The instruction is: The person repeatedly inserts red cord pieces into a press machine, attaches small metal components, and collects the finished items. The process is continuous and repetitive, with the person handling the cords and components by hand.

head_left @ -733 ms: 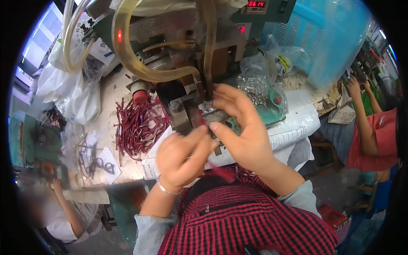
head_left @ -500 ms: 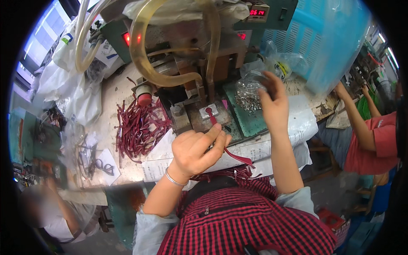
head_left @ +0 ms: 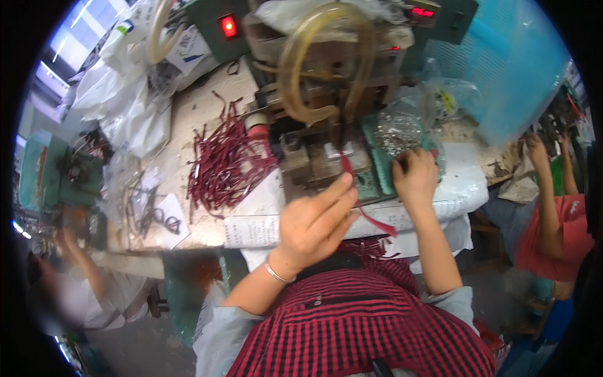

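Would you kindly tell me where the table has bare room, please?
A bare patch of table lies between the white bags and the red strips. The machine's front is crowded: left hand before it, right hand by the metal bits.

A slim crimson strap (head_left: 379,224) runs aslant past the fingers of the left hand (head_left: 319,223), its upper end at a pale metal block (head_left: 331,151), its loose tail trailing lower right. Small silvery pieces (head_left: 397,134) lie heaped just beyond the right hand (head_left: 416,180), which perhaps touches some; blur obscures this.
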`<state>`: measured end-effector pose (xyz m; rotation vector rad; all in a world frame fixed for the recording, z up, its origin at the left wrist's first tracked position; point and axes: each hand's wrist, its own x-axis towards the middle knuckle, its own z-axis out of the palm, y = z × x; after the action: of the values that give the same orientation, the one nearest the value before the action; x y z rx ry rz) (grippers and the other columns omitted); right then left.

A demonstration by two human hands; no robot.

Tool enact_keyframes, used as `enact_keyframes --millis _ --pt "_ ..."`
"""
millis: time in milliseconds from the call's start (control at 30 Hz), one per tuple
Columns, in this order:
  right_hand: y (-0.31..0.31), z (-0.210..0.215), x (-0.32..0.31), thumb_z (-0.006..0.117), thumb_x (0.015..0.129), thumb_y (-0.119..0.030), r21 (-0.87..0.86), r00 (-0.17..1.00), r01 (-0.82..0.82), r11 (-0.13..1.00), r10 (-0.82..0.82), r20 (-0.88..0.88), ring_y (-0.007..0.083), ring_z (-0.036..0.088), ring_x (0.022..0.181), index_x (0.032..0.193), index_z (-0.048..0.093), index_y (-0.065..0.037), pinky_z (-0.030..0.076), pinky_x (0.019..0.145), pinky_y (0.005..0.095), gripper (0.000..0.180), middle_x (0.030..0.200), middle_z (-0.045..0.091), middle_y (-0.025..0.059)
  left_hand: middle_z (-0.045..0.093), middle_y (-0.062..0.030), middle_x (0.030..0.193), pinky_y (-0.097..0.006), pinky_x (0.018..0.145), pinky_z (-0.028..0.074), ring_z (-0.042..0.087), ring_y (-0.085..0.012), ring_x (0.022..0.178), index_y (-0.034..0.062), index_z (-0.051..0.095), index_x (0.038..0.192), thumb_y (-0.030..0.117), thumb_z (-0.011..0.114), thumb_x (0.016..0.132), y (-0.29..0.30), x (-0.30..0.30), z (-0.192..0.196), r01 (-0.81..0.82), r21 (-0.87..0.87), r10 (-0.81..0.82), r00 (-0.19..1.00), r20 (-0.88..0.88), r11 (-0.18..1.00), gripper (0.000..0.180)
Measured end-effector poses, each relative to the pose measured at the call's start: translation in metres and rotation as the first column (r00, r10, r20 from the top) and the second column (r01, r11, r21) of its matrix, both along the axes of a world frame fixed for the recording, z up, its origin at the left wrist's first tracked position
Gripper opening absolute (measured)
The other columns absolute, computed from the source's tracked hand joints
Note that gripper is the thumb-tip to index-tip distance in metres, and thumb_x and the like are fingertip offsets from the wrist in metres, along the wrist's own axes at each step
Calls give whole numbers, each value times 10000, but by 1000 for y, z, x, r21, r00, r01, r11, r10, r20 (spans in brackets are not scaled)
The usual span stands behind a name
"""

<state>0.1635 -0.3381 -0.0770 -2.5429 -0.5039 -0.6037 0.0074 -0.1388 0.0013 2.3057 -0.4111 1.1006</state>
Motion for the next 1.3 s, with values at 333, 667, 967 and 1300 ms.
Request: enact_keyframes --millis 333,667,967,1300 --pt "-11 11 2 712 886 -81 513 977 85 854 29 -210 175 676 786 1007 701 9 528 744 311 152 852 726 79 719 -122 906 -274 668 491 659 -217 762 -21 736 1019 -125 729 827 96 -39 27 -494 -135 508 855 102 859 218" --pt "-45 -7 -9 734 827 -27 390 990 12 921 -67 128 284 674 774 932 690 -13 525 740 387 114 888 713 125 643 -138 969 -424 818 513 644 -347 919 46 753 983 -2 708 825 150 21 -98 -520 117 531 803 -269 846 171" --pt "-17 47 -39 726 877 24 673 960 -216 708 279 14 176 683 922 1047 715 5 521 852 304 171 980 733 83 695 -56 1098 -235 833 513 633 -102 948 -37 634 1154 31 592 1048 136 17 -50 -232 -656 187 972 -140 718 133" --pt "84 75 -34 742 874 3 913 839 -175 369 541 -58 142 686 966 1218 596 12 512 884 282 373 1011 731 91 684 -34 928 -215 741 521 609 -65 820 -17 647 1017 38 657 1021 104 10 -73 -248 -758 208 967 -150 603 57"
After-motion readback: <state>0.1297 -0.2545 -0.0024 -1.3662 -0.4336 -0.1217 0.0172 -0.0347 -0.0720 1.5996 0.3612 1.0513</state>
